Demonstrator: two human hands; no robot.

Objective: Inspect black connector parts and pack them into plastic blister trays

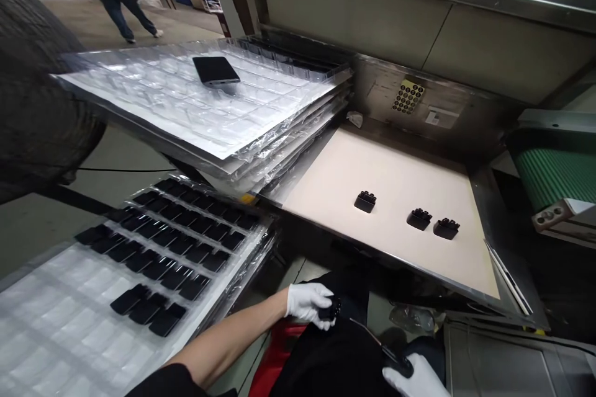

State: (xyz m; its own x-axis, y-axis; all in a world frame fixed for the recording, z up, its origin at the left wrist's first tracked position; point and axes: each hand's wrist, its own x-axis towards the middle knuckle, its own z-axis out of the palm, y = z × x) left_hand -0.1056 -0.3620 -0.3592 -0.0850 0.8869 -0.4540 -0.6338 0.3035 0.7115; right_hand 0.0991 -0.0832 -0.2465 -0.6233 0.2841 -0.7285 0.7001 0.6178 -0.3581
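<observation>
A white-gloved left hand [311,305] pinches a small black part [331,308] between thumb and fingers, above a person's dark-clothed lap [344,356]. To the right of that grip, the gloved right hand [416,376] closes around the dark handle of a slim tool [395,360], its thin shaft angled toward the part; whether the tip touches cannot be told. The likeliest mishap sits here: a tip skidding off the part could jab the left fingers or scratch the black surface, and a loose pinch on smooth cloth could send the part to the floor [249,356].

Just left of the grip, the bare left forearm [233,338] lies close to a clear tray [51,316] with rows of flat black pieces [167,320]; a careless elbow could knock the nearest ones out of line. Beyond the grip, three similar black blocks [365,201] stand on a beige board [321,177], back from its near edge and at little apparent risk. Farther off, up and to the left, a phone-like dark slab [216,70] rests atop stacked trays [153,118], where a bump to the overhanging pile might set it sliding.
</observation>
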